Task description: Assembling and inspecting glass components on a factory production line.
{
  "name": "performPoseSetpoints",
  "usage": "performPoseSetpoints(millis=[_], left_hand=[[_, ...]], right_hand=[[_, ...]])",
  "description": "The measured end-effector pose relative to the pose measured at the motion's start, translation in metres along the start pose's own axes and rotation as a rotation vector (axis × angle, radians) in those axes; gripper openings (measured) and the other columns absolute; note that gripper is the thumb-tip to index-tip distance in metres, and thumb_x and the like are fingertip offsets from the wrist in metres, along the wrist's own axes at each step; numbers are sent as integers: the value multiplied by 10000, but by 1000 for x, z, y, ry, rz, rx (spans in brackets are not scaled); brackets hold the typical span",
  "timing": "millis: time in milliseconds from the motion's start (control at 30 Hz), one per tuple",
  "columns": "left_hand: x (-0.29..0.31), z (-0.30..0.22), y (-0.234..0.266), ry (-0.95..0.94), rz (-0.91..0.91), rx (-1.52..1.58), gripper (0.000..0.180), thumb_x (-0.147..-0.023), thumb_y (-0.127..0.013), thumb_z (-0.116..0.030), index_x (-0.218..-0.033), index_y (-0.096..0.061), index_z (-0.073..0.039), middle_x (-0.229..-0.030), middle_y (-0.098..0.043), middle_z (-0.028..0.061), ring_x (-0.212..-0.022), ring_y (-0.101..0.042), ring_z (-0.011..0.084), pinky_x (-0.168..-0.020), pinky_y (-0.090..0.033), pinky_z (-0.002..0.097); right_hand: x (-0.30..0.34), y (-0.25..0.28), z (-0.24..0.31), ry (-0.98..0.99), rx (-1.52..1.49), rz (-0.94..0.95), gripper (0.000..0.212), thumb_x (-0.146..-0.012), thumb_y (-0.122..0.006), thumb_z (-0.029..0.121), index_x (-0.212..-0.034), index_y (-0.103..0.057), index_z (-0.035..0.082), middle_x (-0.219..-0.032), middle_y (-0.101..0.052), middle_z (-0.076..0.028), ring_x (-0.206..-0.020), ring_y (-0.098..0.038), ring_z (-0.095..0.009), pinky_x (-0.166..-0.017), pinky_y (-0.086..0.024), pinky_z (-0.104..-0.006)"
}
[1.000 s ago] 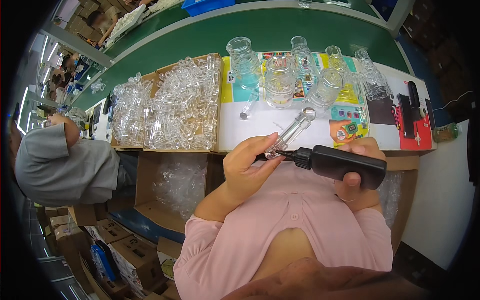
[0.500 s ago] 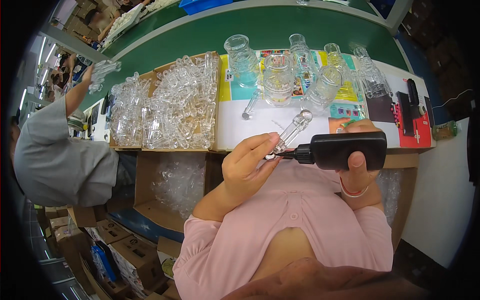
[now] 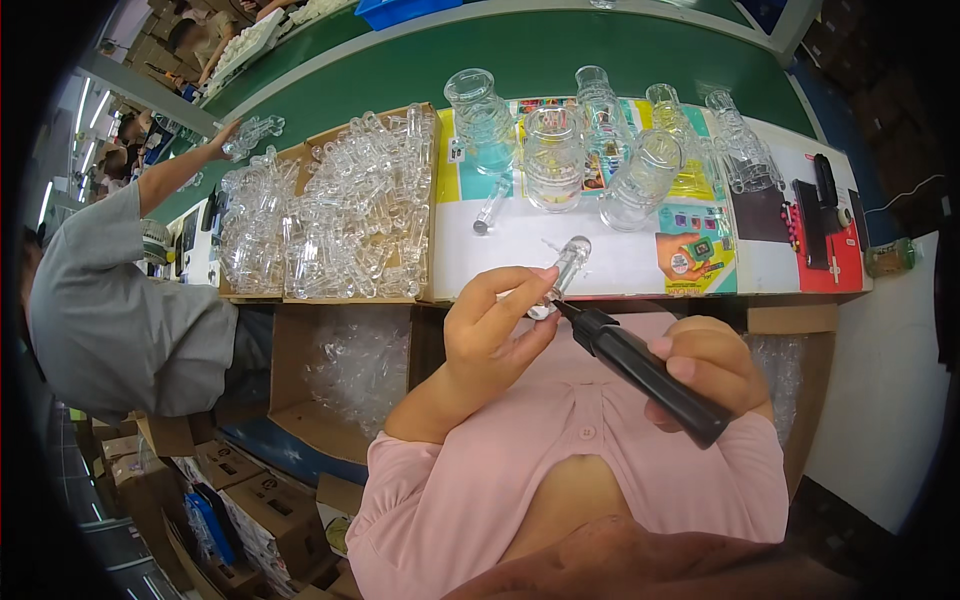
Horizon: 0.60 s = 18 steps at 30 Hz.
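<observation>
My left hand pinches a clear glass tube piece with a rounded end, tilted up and away from me over the table's front edge. In my right hand is a black squeeze bottle with a narrow pointed nozzle. Its tip meets the lower end of the glass piece, close to my left fingertips; whether anything comes out of it is too small to tell. Beyond my hands a small glass tube with a dark end lies on the white paper. Several larger glass vessels, such as this ringed one, stand behind it.
A cardboard box heaped with clear glass pieces stands at left. Below the table edge is an open carton with clear plastic. A phone-like black object lies at right. A co-worker in grey reaches over the table at far left.
My right hand has swung down toward me, turning the black bottle from level to slanted, nozzle up-left. The glass piece has tilted slightly. The co-worker's arm has reached farther forward.
</observation>
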State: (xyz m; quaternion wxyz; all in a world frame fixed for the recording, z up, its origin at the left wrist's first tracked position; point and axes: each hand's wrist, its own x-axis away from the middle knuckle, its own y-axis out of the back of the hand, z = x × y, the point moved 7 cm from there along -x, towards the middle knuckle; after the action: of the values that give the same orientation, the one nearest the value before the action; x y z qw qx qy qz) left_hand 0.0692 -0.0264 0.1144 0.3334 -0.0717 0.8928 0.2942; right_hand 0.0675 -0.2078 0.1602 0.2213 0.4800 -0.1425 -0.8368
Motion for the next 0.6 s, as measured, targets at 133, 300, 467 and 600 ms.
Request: performPoseSetpoints(millis=[133, 300, 467, 600], left_hand=[[1, 7, -4, 43, 24, 161, 489, -583, -636, 85, -1062, -595, -2, -927, -590, 114, -868, -581, 222, -834, -467, 338], [5, 15, -7, 188, 104, 328, 490, -643, -626, 82, -1122, -550, 5, -952, -573, 110, -903, -579, 211, -894, -443, 364], [21, 29, -19, 448, 112, 828, 488, -721, -603, 79, -1180, -454, 8, -1027, -542, 120, -981, -577, 219, -862, -455, 326], [23, 28, -24, 530, 166, 1043, 406, -763, -578, 64, -1121, -399, 0, -1043, -524, 121, -1006, -568, 219, -869, -455, 324]], right_hand=[[2, 0, 8, 154, 33, -25, 449, -748, -703, 242, -1053, -464, 15, -970, -560, -162, -735, -582, -240, -593, -490, -336], [4, 3, 5, 116, -27, -44, 456, -743, -703, 231, -1069, -457, 29, -985, -548, -160, -742, -581, -249, -609, -486, -329], [10, 5, -1, 104, -160, -101, 479, -729, -706, 190, -1100, -442, 41, -1009, -520, -155, -725, -568, -262, -624, -476, -333], [7, 5, -2, 129, -176, -71, 472, -729, -708, 196, -1086, -449, 29, -998, -530, -166, -741, -573, -263, -605, -480, -328]])
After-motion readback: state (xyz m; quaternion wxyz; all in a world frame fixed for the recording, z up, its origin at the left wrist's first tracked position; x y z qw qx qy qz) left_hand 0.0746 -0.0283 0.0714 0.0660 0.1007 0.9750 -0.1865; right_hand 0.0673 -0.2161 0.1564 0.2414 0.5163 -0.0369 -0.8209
